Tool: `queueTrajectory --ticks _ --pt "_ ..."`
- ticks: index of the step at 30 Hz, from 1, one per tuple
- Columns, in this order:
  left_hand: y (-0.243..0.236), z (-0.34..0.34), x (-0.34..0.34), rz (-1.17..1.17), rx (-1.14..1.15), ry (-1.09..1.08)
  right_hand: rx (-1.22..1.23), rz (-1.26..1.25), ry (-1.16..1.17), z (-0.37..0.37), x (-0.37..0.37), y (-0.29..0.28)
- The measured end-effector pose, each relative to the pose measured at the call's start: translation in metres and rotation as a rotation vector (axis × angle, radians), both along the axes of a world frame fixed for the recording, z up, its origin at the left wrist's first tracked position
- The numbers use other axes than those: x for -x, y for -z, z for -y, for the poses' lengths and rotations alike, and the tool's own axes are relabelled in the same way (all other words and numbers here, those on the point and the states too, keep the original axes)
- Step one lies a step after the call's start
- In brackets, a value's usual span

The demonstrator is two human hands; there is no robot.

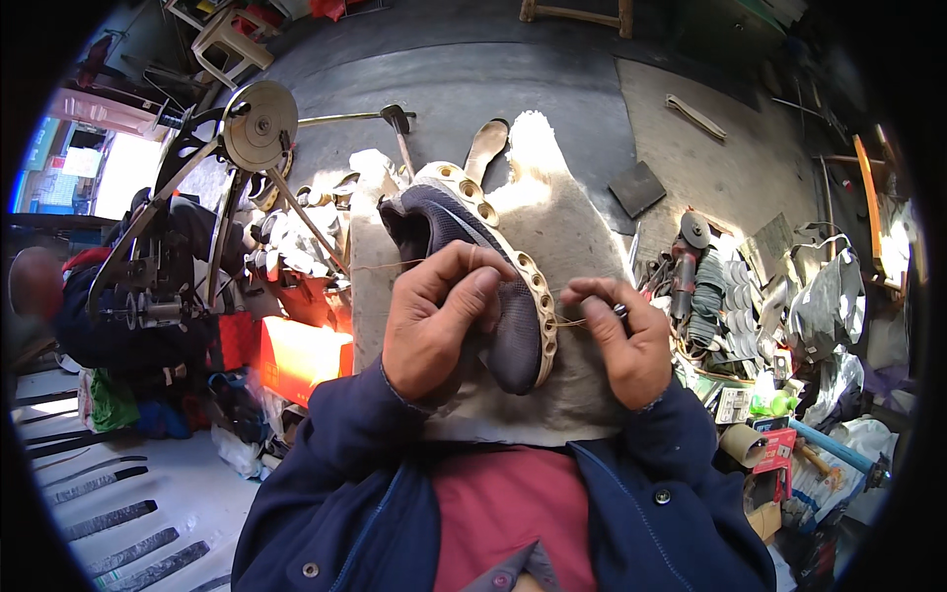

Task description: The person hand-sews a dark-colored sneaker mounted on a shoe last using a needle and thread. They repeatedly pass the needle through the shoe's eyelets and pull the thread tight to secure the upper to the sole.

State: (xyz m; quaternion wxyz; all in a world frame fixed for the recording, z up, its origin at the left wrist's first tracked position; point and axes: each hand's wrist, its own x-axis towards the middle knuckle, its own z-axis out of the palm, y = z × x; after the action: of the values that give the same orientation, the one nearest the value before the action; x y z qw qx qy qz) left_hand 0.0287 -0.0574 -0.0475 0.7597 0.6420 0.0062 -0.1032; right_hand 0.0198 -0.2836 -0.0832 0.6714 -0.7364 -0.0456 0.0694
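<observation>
Shoe (521,308) slantwise; toe (515,375) lower right

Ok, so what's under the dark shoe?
A pale cloth shows around the shoe, extending beneath it. The patch directly below is covered, so I can't see whether anything else is there.

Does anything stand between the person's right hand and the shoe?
Nothing visible blocks it: only a thin strand crosses the short gap between the right hand and the shoe, above the pale lap cover.
</observation>
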Motion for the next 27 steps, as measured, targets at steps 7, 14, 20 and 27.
queueTrajectory --ticks 7,14,20,27 --pt "0.011 -0.023 -0.014 0.015 0.352 -0.152 0.526 0.137 -0.036 -0.012 0.015 0.015" --pt "0.008 -0.105 -0.047 0.154 0.382 -0.485 0.534 0.236 -0.024 -0.018 0.014 0.021" --pt "0.03 -0.181 -0.043 0.175 0.399 -0.486 0.498 0.292 -0.055 -0.022 0.01 0.031" --pt "0.082 -0.217 -0.024 -0.102 0.372 -0.541 0.527 0.26 -0.112 -0.026 0.004 0.034"
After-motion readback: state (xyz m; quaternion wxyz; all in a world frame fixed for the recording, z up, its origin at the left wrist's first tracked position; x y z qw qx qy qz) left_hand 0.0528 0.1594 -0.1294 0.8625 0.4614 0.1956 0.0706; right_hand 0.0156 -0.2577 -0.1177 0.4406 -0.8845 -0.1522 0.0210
